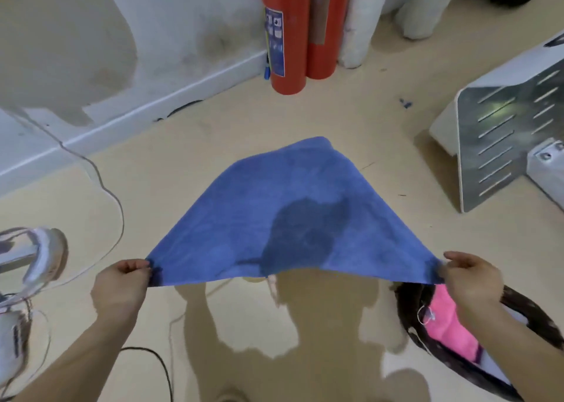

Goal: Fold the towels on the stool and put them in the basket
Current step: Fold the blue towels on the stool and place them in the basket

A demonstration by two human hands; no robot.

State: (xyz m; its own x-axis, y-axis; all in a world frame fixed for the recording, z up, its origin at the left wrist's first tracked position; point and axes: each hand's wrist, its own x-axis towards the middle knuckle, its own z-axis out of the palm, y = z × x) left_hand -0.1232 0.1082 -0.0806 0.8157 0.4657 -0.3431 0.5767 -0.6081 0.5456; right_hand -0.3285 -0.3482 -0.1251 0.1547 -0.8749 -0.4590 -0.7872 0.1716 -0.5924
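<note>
The left hand (pixel 122 282) and right hand (pixel 470 279) each pinch one near corner of the blue towel (pixel 290 212), stretching it flat at frame centre, probably for an even fold. The basket (pixel 407 307), lower right, holds a pink towel (pixel 448 322).

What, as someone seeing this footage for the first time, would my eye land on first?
The blue towel, stretched in mid-air at the centre, with the left hand and right hand each pinching a near corner. Next come two red fire extinguishers standing against the wall at the top. A pink towel lies in the dark basket at lower right, under the right forearm.
</note>
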